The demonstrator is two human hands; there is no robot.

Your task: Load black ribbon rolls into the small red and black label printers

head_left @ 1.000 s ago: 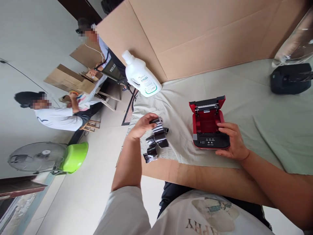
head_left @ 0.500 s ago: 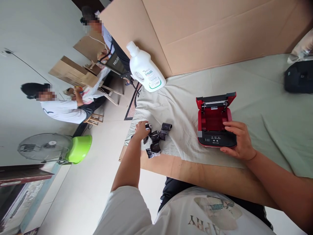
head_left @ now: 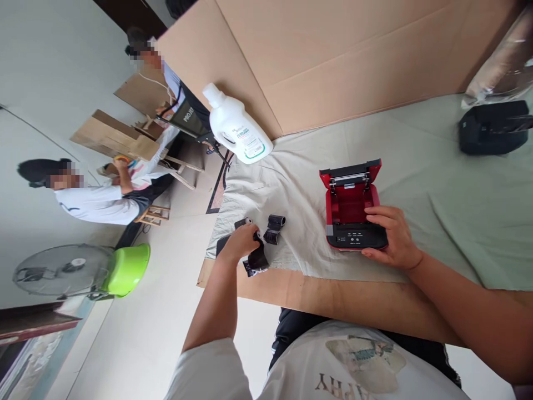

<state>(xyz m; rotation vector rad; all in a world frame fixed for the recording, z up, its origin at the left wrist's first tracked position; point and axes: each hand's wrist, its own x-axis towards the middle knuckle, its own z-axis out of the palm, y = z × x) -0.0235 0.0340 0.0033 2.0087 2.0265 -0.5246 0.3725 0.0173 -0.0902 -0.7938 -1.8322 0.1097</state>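
A small red and black printer [head_left: 357, 236] rests on the cloth with its lid [head_left: 348, 173] raised, baring a red hollow. My right hand [head_left: 393, 238] grips its right side, fingers at the inner rim and thumb along the near edge. To the left, my left hand [head_left: 241, 243] is closed around a small black paper roll [head_left: 259, 235], partly hidden by the fingers. Around it lie a loose black strip [head_left: 258, 258], another black roll [head_left: 243, 223] and a curled black strip [head_left: 275, 229].
A white jug [head_left: 241, 128] stands by the cardboard wall [head_left: 333, 61]. A black device [head_left: 491, 129] lies at the right back. Two people [head_left: 97, 197] sit at the left, beyond a fan [head_left: 62, 272] and a green tub [head_left: 129, 269].
My left hand has moved nearer and onto another roll among the black strips, leaving the roll beside it uncovered. My right hand keeps its grip on the printer; the whole view has shifted slightly.
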